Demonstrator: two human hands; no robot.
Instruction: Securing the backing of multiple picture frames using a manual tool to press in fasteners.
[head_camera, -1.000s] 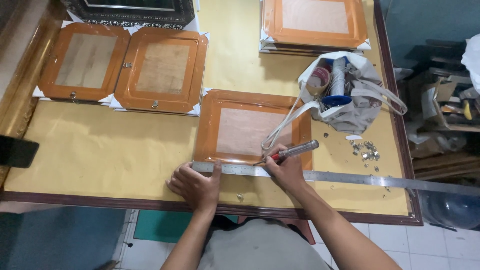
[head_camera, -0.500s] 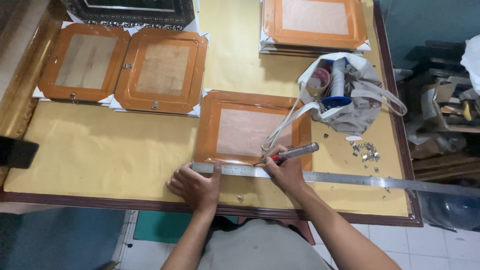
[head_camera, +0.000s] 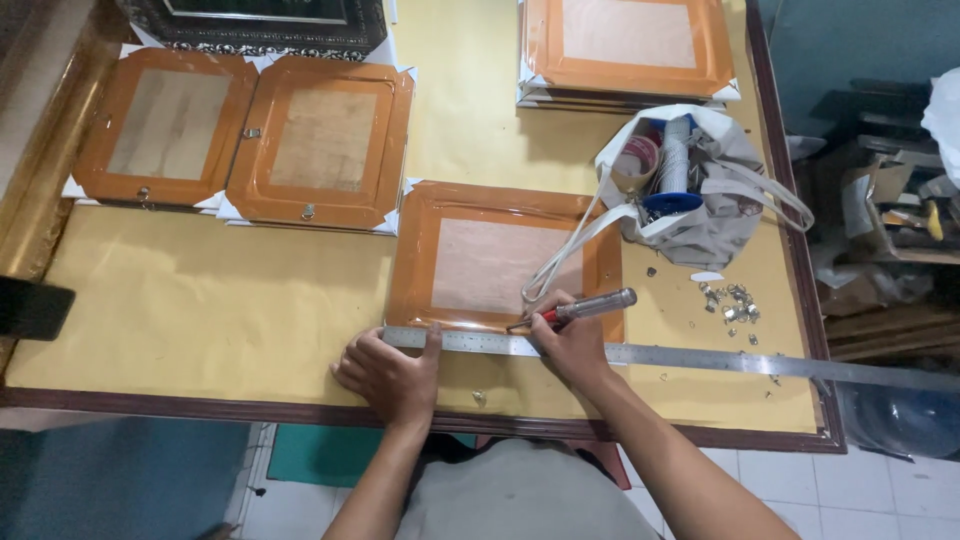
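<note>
A long steel ruler (head_camera: 700, 357) lies across the near edge of an orange-brown picture frame back (head_camera: 500, 260) on the yellow-papered table (head_camera: 200, 310). My left hand (head_camera: 392, 372) presses the ruler's left end flat, thumb over it. My right hand (head_camera: 567, 340) grips a screwdriver (head_camera: 585, 309) with a clear handle and red collar, its tip touching the frame just above the ruler's edge.
Two frame backs (head_camera: 245, 140) lie side by side at the far left, a stack of others (head_camera: 628, 45) at the far right, a dark ornate frame (head_camera: 265, 22) at the top. A grey cloth bag (head_camera: 690, 190) holds tape rolls. Small metal fittings (head_camera: 732, 303) are scattered beside it.
</note>
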